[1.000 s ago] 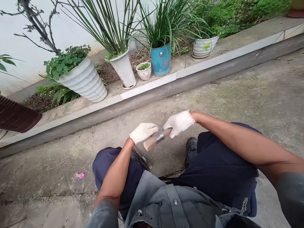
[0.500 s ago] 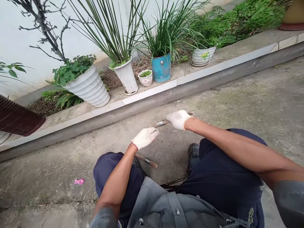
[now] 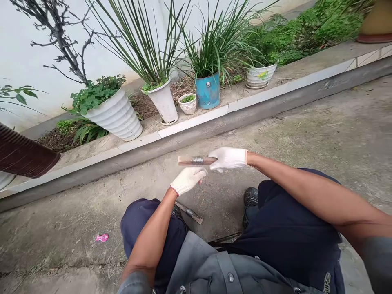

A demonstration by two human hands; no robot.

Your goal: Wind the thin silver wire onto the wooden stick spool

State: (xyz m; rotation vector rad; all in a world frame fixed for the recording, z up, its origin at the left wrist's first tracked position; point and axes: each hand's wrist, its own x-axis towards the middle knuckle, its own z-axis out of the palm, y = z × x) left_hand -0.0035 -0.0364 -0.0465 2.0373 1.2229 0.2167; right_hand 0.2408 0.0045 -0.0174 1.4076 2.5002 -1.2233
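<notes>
My right hand (image 3: 228,158), in a white knit glove, is closed around a wooden stick (image 3: 185,161) that points left. Shiny wire (image 3: 197,160) is wound round the stick in a tight band. Just below that band is my left hand (image 3: 188,181), gloved too, with its fingers curled together. Whatever is between them, if anything, is too small to make out, and I cannot tell whether the glove touches the stick. A second wooden stick (image 3: 191,213), also with a band of wire, lies on the concrete by my left shoe.
Beyond my hands runs a tiled ledge (image 3: 192,125) bearing a ribbed white pot (image 3: 118,118), a tall white pot (image 3: 163,100), a small pot (image 3: 188,107) and a blue bucket (image 3: 208,92) with plants. A pink object (image 3: 102,237) lies on the ground to the left.
The stick has swung up and left in my right hand, so its wire-wound end now extends over my left hand. My left hand has stayed nearly in place.
</notes>
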